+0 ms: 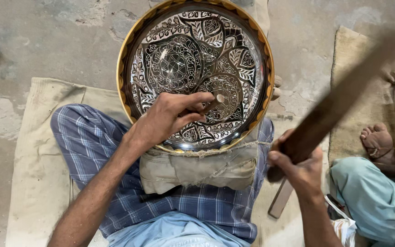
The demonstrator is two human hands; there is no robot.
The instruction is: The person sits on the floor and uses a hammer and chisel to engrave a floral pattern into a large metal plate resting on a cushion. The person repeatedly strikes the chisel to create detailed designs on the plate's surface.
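The left hand (170,116) has its fingers clamped on one short chisel (212,104), whose long axis runs from near-left to far-right, butt end up and to the right. Its tip meets one round engraved metal tray (197,73), propped on a stuffed cloth cushion (197,167) on the lap. The right hand (298,164) grips one wooden mallet (334,107), blurred, slanting to the far right. One bare foot (376,136) of another person lies at right.

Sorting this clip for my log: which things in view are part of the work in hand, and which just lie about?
In use:
round engraved metal tray with gold rim
thin metal chisel in the left hand
dark wooden mallet stick in the right hand
stuffed cloth cushion under the tray

Lying about:
flat wooden piece
beige floor mat
another person's bare foot
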